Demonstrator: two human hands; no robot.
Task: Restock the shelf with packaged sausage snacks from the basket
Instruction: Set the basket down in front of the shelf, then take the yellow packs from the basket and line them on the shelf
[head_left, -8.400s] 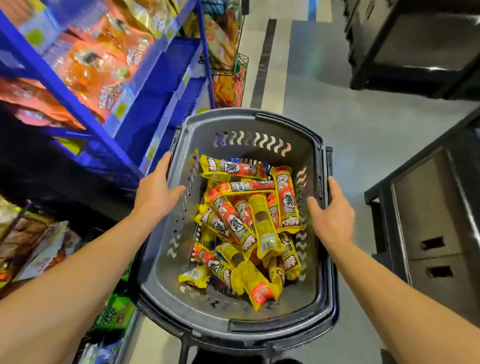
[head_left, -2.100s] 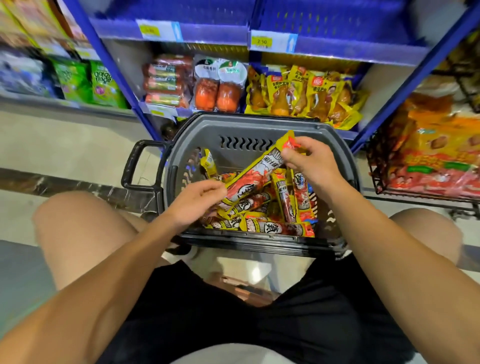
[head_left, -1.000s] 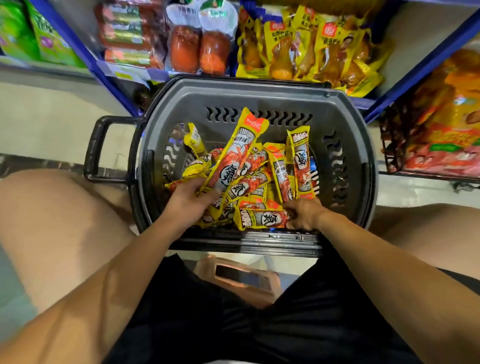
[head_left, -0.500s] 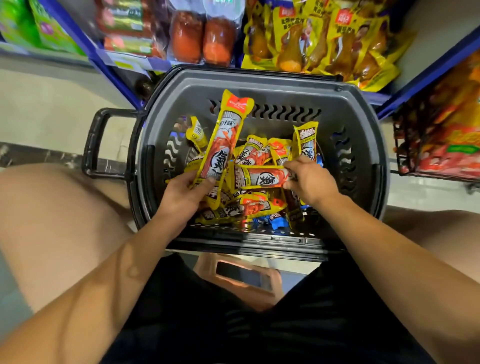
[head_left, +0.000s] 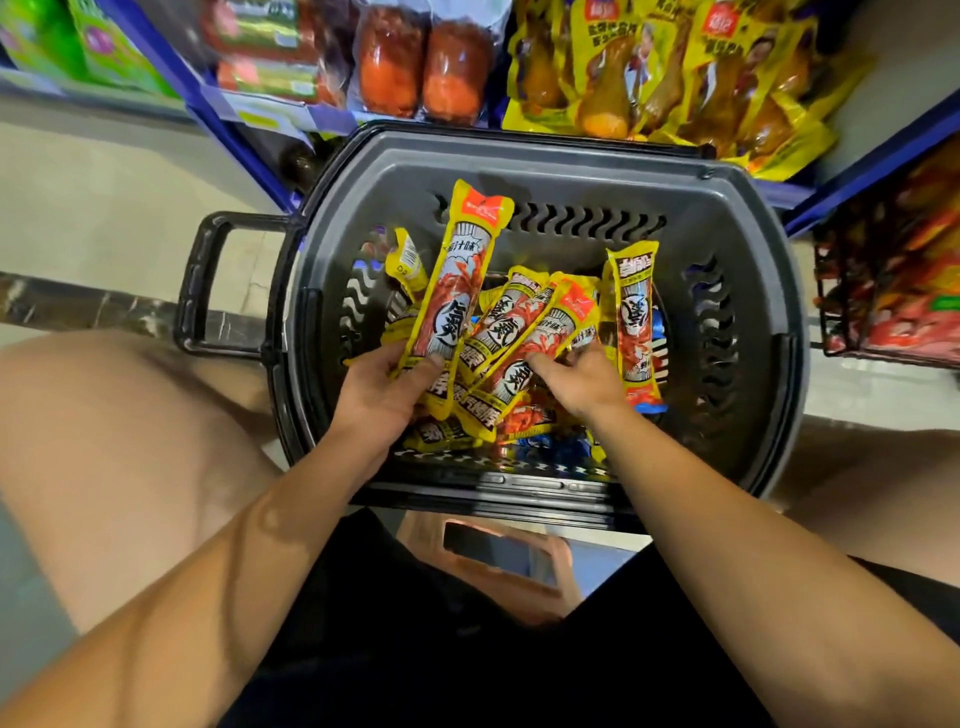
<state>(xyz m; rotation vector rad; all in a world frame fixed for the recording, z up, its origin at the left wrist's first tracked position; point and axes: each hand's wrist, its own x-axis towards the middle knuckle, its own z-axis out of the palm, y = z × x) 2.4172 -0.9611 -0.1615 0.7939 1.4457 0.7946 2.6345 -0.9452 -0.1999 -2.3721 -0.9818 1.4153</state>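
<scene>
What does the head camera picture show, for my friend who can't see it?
A seated person's left hand holds a fan of yellow sausage snack packs over a grey shopping basket, while the right hand pinches another pack into the bunch. Beyond the basket, a blue shelf holds yellow chicken drumstick packs.

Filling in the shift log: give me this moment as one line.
phase: gathering | left hand: holds sausage packs | right hand: pinches another pack | basket: still stocked | shelf: nothing placed
</scene>
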